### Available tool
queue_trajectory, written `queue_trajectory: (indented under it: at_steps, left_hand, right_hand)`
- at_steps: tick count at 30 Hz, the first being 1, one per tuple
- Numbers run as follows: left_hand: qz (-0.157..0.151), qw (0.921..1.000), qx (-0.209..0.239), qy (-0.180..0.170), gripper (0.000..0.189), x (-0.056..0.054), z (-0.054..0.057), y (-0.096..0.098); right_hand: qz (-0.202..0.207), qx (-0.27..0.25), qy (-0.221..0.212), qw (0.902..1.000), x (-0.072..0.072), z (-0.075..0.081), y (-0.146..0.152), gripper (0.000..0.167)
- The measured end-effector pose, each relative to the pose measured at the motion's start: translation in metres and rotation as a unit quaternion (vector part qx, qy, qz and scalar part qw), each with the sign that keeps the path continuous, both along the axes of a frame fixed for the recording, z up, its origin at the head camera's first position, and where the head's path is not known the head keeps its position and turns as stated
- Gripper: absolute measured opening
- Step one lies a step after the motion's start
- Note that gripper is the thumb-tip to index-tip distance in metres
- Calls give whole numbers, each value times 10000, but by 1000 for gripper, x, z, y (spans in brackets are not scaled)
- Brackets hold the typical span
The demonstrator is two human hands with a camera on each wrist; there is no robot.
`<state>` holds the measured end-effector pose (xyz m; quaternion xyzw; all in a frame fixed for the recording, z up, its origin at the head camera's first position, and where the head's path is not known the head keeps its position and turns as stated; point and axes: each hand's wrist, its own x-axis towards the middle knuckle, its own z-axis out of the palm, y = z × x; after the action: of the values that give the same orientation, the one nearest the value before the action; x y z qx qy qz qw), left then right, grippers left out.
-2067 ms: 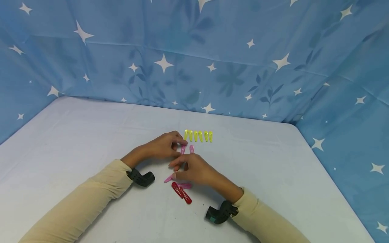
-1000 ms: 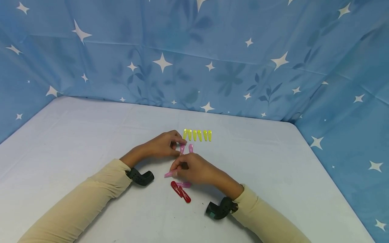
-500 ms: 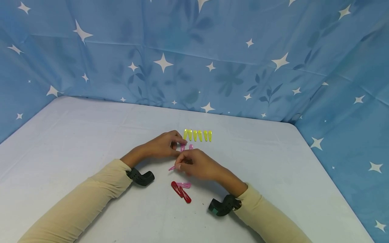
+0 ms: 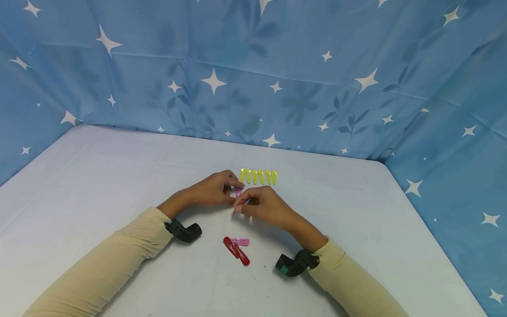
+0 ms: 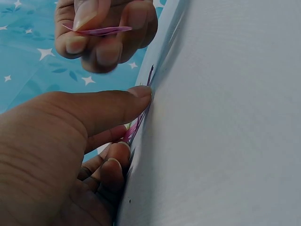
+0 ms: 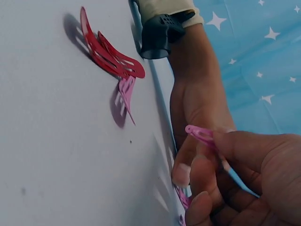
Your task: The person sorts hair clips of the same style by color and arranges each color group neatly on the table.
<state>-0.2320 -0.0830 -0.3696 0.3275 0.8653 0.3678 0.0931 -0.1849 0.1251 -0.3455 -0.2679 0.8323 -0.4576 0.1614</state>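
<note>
My left hand point(image 4: 215, 189) rests on the table and grips a pink snap hair clip point(image 4: 238, 193), thumb at its near end and fingers at its far end. Close beside it, my right hand point(image 4: 265, 204) pinches another pink snap hair clip point(image 6: 200, 134) between thumb and fingers. In the left wrist view this held clip point(image 5: 103, 31) is clear of the table. Nearer the front lie two red hair clips point(image 4: 231, 247), partly overlapping, with a loose pink clip point(image 4: 240, 241) against them. The right hand covers the spot where one more pink clip showed earlier.
Several yellow hair clips point(image 4: 255, 177) lie in a row just beyond the hands. A white cloth point(image 4: 138, 171) covers the table, and a blue star-patterned curtain point(image 4: 222, 110) hangs behind it. Dark wrist cameras point(image 4: 297, 263) sit on both forearms.
My right hand has lifted a pink clip from near the red ones and carried it away from me, towards the left hand. The left hand has stayed put.
</note>
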Motion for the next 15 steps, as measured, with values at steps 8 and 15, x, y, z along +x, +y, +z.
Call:
queue_trajectory:
  at_steps: [8,15]
  left_hand:
    - [74,9998,-54,-170,45,-1,-1,1]
    - [163,9994,-110,-267,49,0,1,1]
  right_hand:
    - [-464,8,22,9989,-8,-4,5,18]
    - [-804,-280,138,9963,-14,-6,12,27]
